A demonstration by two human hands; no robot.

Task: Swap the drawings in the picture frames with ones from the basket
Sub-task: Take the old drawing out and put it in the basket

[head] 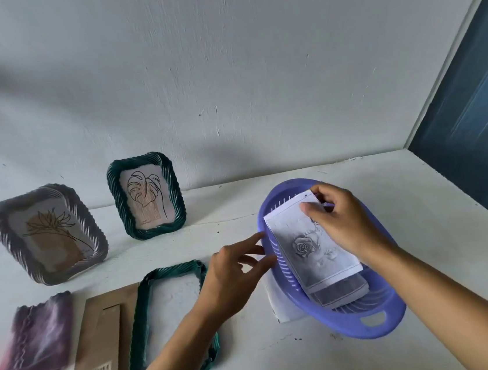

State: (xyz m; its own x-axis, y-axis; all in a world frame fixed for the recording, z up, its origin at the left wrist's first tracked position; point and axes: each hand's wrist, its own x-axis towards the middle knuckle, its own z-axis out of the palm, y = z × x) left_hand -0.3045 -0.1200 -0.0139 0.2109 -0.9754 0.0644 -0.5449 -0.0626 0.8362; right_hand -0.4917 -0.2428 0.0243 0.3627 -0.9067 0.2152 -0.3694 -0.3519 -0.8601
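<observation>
Two of my hands are at the purple basket on the white table. My right hand reaches in from above. Its fingers are curled over the far end of the rose drawing and pinch it there. That drawing lies on top of a small stack of sheets inside the basket, tilted against the slotted wall.

My left hand holds nothing. Its fingers are spread apart, with the tips right at the basket's left rim, just beside the drawing's near edge; I cannot tell whether they touch the rim.

Under my left forearm the empty green frame lies flat, with its cardboard backing just beside it.
</observation>
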